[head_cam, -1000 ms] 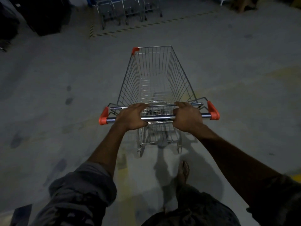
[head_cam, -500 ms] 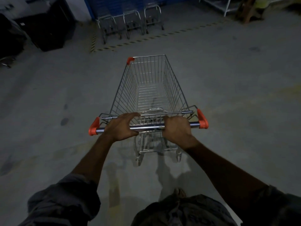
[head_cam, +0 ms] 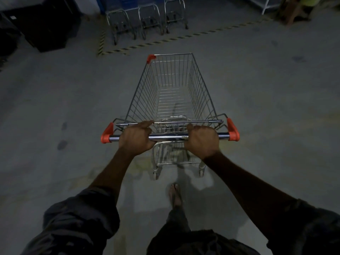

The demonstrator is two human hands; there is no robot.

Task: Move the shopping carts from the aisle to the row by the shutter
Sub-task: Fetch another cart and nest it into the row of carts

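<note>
Head view | my left hand and right hand wrap the shiny metal push bar | empty silver wire shopping cart looks light, rolls easy

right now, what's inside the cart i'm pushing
Nothing shows inside the cart: only its wire bottom, with the concrete floor seen through it. The near end is partly covered by the handle and by the left hand and right hand gripping it.

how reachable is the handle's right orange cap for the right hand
Probably yes: the right hand grips the handle bar beside that orange cap, with only bare bar between them.
</note>
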